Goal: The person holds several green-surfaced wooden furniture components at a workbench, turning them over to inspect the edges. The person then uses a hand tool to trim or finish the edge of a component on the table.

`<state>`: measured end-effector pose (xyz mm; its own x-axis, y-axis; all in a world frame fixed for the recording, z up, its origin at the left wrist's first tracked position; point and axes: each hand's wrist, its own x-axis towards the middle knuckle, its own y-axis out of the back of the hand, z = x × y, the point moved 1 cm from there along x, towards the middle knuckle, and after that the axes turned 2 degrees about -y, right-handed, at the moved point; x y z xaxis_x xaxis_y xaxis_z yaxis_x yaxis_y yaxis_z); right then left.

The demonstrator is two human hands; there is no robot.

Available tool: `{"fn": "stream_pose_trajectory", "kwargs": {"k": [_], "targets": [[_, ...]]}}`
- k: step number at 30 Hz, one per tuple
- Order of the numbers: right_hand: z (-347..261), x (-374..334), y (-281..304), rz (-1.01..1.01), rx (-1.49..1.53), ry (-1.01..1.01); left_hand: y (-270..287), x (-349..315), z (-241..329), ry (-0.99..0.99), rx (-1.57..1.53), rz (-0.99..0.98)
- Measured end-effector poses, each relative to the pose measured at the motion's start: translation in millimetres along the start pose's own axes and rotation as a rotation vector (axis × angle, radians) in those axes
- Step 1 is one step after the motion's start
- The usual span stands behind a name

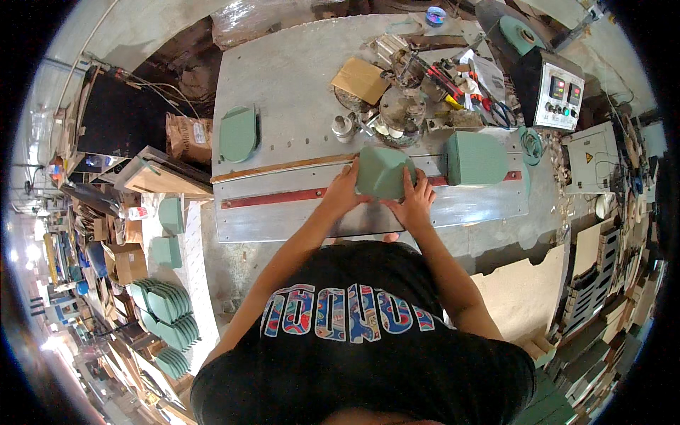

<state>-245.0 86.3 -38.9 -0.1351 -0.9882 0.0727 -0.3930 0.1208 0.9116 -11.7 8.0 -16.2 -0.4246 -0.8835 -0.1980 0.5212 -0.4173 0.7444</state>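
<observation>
The bare left hand (343,191) and bare right hand (416,201) face each other ahead of the torso, slightly apart, sharing one grip. The left fingers point forward, partly hidden; the left thumb reaches rightward. The right thumb points left, with the right index finger extended forward. The bare left forearm (290,256) and bare right forearm (448,266) converge toward the hands.
</observation>
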Motion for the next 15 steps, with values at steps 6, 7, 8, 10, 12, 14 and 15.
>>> {"fn": "stream_pose_trajectory", "kwargs": {"k": [6, 7, 8, 10, 12, 14, 15], "targets": [[-1, 5, -4, 0.034, 0.046, 0.026, 7, 2, 0, 0.03, -0.021, -0.023], [-1, 5, -4, 0.022, 0.066, 0.018, 9, 2, 2, 0.045, -0.028, -0.036], [-3, 7, -3, 0.01, 0.087, 0.015, 10, 3, 1, 0.061, -0.034, -0.044], [-5, 11, 0, -0.015, 0.085, 0.012, 9, 3, -2, 0.066, -0.053, -0.04], [-8, 16, -2, -0.044, 0.082, 0.027, 4, 1, -14, 0.071, -0.048, 0.0], [-10, 23, -3, -0.075, 0.07, 0.055, -3, -2, -24, 0.072, -0.024, 0.071], [-13, 26, -4, -0.091, 0.079, 0.059, -5, -2, -32, 0.11, -0.061, 0.054]]}}
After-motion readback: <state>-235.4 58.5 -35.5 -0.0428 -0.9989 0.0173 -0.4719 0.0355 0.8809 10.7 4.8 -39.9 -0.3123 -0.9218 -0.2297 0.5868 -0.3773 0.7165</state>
